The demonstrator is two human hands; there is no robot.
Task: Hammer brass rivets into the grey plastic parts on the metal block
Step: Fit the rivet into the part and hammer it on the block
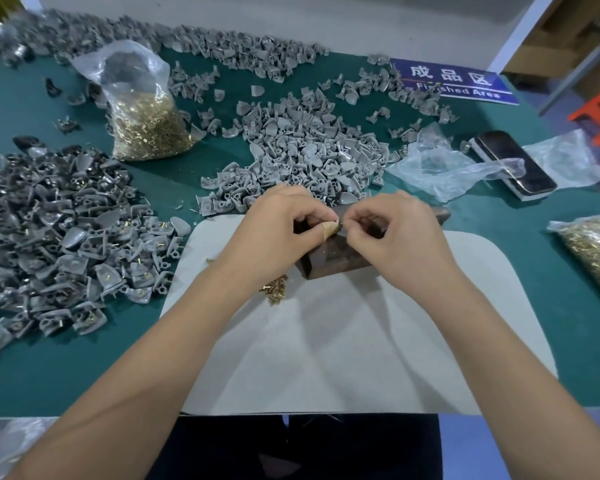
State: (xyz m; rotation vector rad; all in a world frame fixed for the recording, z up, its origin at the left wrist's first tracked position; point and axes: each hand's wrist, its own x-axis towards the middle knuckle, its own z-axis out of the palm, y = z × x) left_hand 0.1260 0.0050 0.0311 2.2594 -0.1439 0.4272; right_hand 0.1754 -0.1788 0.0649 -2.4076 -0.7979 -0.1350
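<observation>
A dark metal block [336, 259] stands on a white mat [343, 341]. Over its top, my left hand [274, 225] pinches a small grey plastic part [335, 226] between thumb and fingers; the thumb tip is taped. My right hand [392, 233] meets it from the right with fingertips pinched together at the part; whether a rivet is between them is too small to tell. Loose brass rivets [276, 289] lie on the mat just left of the block. A dark handle end [442, 213] shows behind my right hand.
A pile of plain grey parts [298, 150] lies behind the hands, and a pile of riveted parts [56, 237] at left. Bags of brass rivets stand at back left [146, 129] and far right [596, 251]. A phone [513, 164] and crumpled plastic [440, 168] lie at right.
</observation>
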